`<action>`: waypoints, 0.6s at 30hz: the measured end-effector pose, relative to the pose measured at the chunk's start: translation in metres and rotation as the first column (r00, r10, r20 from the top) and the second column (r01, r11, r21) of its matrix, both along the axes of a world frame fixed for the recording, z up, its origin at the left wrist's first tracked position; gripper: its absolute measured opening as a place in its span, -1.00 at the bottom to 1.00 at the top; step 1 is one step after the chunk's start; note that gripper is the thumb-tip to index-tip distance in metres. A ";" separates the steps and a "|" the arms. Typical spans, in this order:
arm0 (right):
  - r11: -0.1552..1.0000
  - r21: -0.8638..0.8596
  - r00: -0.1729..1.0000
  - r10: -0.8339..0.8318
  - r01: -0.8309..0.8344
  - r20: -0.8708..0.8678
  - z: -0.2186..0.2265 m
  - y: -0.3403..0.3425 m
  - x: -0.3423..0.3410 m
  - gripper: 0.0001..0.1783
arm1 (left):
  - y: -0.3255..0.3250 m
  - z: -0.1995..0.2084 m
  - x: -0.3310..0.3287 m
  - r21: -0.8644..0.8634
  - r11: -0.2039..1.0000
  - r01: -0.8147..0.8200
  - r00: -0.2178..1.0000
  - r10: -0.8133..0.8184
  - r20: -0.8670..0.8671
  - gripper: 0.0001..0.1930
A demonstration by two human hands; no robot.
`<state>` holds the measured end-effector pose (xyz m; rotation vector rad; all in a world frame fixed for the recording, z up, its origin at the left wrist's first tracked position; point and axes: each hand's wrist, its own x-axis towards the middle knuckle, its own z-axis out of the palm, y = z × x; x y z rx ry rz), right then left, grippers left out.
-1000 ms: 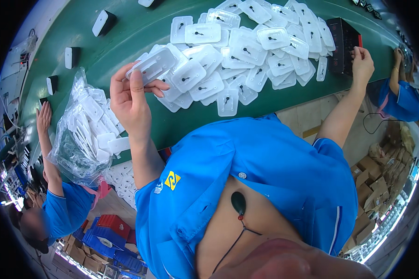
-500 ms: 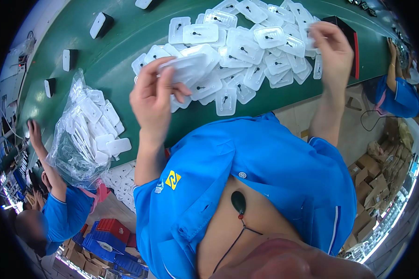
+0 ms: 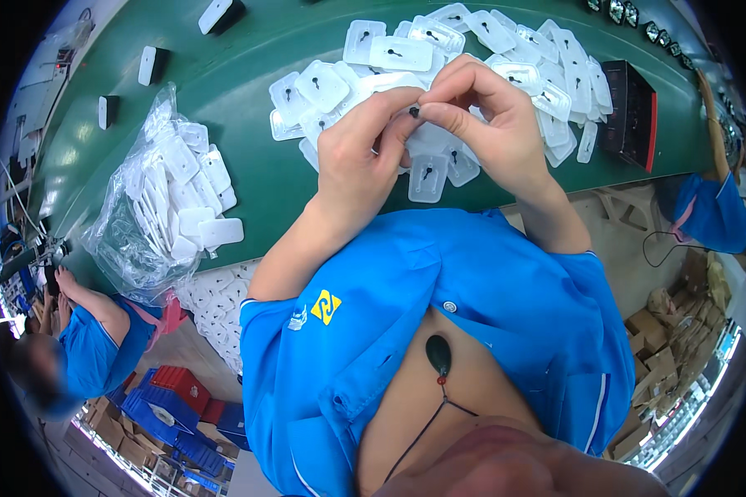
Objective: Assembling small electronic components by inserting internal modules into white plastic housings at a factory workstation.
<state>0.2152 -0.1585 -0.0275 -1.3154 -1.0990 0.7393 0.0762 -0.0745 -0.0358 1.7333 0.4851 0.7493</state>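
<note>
Left hand (image 3: 363,147) and right hand (image 3: 496,124) met at the fingertips over white plates (image 3: 402,53); small black piece (image 3: 414,111) sat in left's pinch, right's fingertips just beside; right's grip, long axis unclear.

It's bright in here, with pale sheen across the smooth green counter (image 3: 244,91); straight edges bow toward the rim, corners black.
</note>
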 end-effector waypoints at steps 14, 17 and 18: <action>0.995 -0.008 0.993 -0.094 0.095 0.077 0.002 0.001 -0.002 -0.96 | 0.001 -0.004 -0.001 0.063 0.998 -0.019 1.000 0.020 -0.012 -0.83; 0.995 0.017 0.979 -0.098 0.097 0.180 0.003 0.001 0.000 -0.96 | 0.001 -0.003 -0.002 0.065 0.997 -0.042 0.999 0.044 -0.017 -0.83; 0.995 0.017 0.979 -0.099 0.098 0.179 0.004 0.001 0.001 -0.96 | 0.002 -0.004 -0.003 0.065 0.997 -0.041 0.999 0.043 -0.017 -0.83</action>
